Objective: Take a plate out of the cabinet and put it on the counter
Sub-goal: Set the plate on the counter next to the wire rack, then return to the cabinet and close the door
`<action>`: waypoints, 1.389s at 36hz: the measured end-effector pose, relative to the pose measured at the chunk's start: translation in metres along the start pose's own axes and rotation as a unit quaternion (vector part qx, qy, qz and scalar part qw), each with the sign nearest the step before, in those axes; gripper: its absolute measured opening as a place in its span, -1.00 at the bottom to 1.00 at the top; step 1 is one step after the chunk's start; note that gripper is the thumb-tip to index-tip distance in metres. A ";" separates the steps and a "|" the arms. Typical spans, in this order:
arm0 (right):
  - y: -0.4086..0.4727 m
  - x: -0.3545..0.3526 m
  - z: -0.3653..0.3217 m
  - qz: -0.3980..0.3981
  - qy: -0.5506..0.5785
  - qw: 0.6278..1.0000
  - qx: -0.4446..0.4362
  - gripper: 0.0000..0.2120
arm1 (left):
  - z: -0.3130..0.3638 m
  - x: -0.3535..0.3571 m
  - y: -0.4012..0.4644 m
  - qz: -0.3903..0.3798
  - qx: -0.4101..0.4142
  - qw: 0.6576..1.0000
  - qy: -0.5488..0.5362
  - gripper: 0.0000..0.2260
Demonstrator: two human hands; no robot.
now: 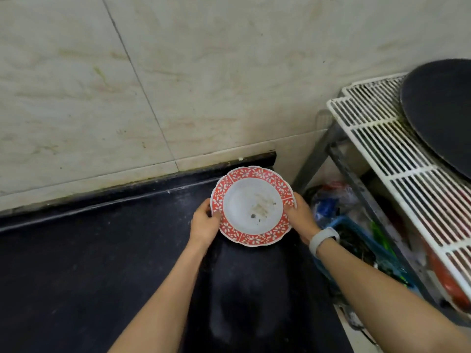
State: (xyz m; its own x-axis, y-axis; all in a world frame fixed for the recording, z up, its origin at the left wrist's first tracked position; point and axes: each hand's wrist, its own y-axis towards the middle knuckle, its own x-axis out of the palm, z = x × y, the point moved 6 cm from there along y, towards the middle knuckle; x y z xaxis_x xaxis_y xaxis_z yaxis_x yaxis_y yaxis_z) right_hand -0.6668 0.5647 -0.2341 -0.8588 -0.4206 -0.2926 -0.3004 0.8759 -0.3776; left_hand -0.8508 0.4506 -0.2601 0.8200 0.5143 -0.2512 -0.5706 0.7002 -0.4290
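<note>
My left hand (pixel 204 222) and right hand (pixel 300 217) pinch opposite rims of the plate (pixel 252 206) between them; stiff, breakable, likely slick

Quick count: one plate (pixel 253 205) with a red floral rim, pinched between two hands, left hand (pixel 204 223) and right hand (pixel 300 217), fingers on opposite edges. One wristband (pixel 323 240) behind the right fingers. One dark round pan (pixel 441 113) and one white wire rack (pixel 397 159), well off past the right fingers.
</note>
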 end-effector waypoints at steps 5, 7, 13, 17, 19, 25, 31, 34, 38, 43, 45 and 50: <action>0.015 0.001 0.006 0.010 -0.013 1.000 0.001 -0.92 | -0.001 0.000 0.010 0.005 0.007 1.000 0.007 -0.78; 0.017 0.002 0.007 0.008 -0.019 1.000 0.003 -0.85 | -0.003 0.000 0.012 0.003 0.007 1.000 0.017 -0.80; 0.010 0.001 0.006 0.011 -0.062 0.998 -0.021 -0.92 | -0.002 -0.002 0.010 -0.032 0.013 0.996 0.085 -0.66; -0.020 -0.004 -0.002 0.067 -0.149 0.981 -0.106 -0.84 | -0.006 -0.016 -0.014 0.011 0.003 0.989 0.148 -0.50; -0.044 0.001 0.002 0.085 -0.202 0.966 -0.141 -0.77 | -0.012 -0.027 -0.039 0.039 0.020 0.981 0.189 -0.53; -0.124 0.064 0.031 -0.058 -0.202 0.956 -0.205 -0.71 | -0.070 -0.071 -0.144 0.115 0.051 0.953 0.274 -0.61; -0.199 0.137 0.081 -0.283 -0.243 0.908 -0.190 -0.69 | -0.159 -0.116 -0.243 0.212 -0.042 0.939 0.267 -0.68; -0.226 0.158 0.095 -0.340 -0.259 0.881 -0.204 -0.69 | -0.181 -0.129 -0.279 0.242 -0.082 0.935 0.245 -0.69; -0.304 0.197 0.113 -0.413 -0.290 0.832 -0.230 -0.69 | -0.231 -0.159 -0.364 0.325 -0.127 0.914 0.205 -0.72; -0.397 0.256 0.127 -0.466 -0.324 0.769 -0.295 -0.70 | -0.273 -0.201 -0.455 0.400 -0.143 0.894 0.144 -0.68; -0.442 0.280 0.135 -0.486 -0.340 0.739 -0.318 -0.72 | -0.296 -0.221 -0.496 0.429 -0.149 0.881 0.131 -0.68; -0.556 0.337 0.164 -0.531 -0.364 0.672 -0.367 -0.72 | -0.354 -0.270 -0.608 0.480 -0.170 0.855 0.104 -0.68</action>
State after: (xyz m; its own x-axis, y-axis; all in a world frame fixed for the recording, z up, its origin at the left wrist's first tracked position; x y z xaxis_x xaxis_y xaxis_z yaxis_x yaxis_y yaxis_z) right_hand -0.7216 -0.1028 -0.2673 0.3510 -0.6705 -0.6537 -0.9362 -0.2400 -0.2566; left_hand -0.7090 -0.2890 -0.2387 -0.0076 0.6468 -0.7626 -0.9680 -0.1962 -0.1567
